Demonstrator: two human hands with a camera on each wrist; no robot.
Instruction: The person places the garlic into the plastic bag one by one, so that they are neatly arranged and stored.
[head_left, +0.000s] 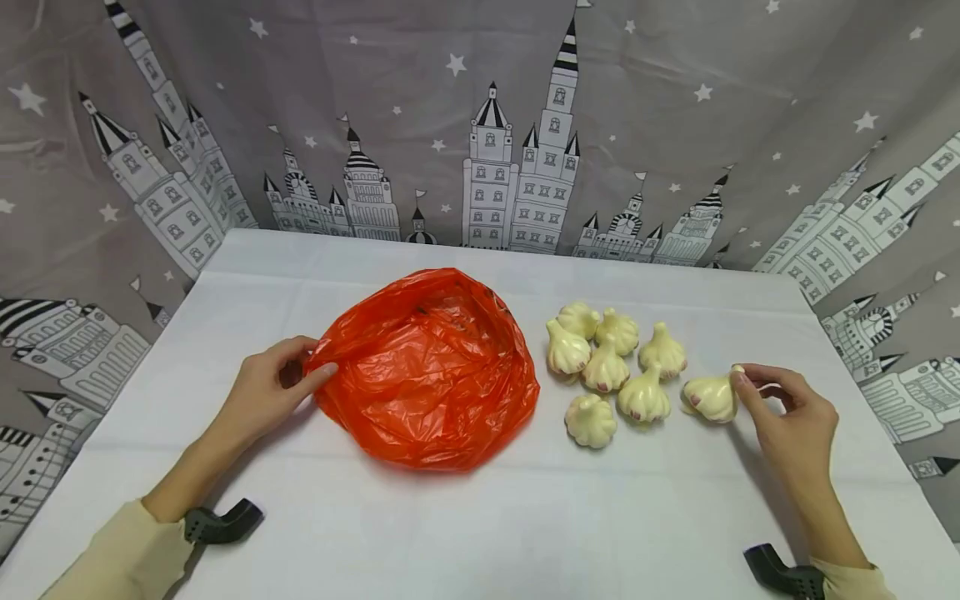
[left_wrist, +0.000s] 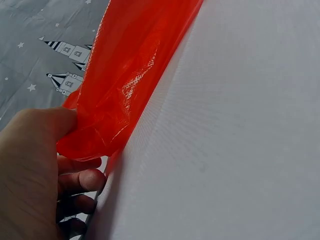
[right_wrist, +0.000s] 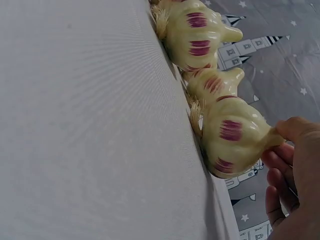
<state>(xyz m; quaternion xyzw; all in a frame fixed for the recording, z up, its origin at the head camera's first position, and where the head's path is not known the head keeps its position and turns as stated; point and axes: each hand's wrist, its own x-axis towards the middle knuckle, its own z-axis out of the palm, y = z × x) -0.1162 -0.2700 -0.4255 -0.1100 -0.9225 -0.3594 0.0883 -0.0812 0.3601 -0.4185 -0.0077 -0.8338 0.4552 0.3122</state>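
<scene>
Head: grip [head_left: 799, 427] pinches garlic [head_left: 709, 398], lift unclear.

Grey fabric backdrop [head_left: 405, 50] behind bench [head_left: 675, 517] and along both its sides; printed white castles [head_left: 547, 183], black-striped spires [head_left: 567, 57], small flags [head_left: 640, 176]; pale stars [head_left: 456, 64] scattered above; white cloth [head_left: 450, 542] over bench, faintly creased; light soft, even

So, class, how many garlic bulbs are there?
8: one bulb pinched by the right hand; left of it, two far bulbs, three middle bulbs, two near bulbs. More could be hidden.
</scene>
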